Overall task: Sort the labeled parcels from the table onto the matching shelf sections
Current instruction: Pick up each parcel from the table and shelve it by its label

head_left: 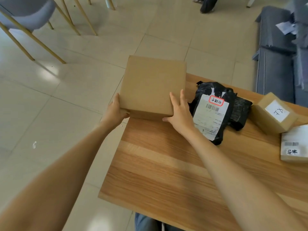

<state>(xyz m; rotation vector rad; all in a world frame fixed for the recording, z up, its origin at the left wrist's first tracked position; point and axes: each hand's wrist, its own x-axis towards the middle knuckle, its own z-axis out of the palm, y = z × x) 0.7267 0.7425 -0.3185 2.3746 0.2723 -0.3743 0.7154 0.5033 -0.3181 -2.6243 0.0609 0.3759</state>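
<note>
Bare forearms, no sleeves; blue-grey trousers (143,222).

Three cardboard boxes (152,85), one black mailer bag (215,110), two hands (116,109)

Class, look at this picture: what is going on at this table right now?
A person grips a flat cardboard box with the left hand and right hand at the far left corner of the wooden table. No label shows on its top. A black labeled mailer bag and two smaller labeled boxes wait on the table.
</note>
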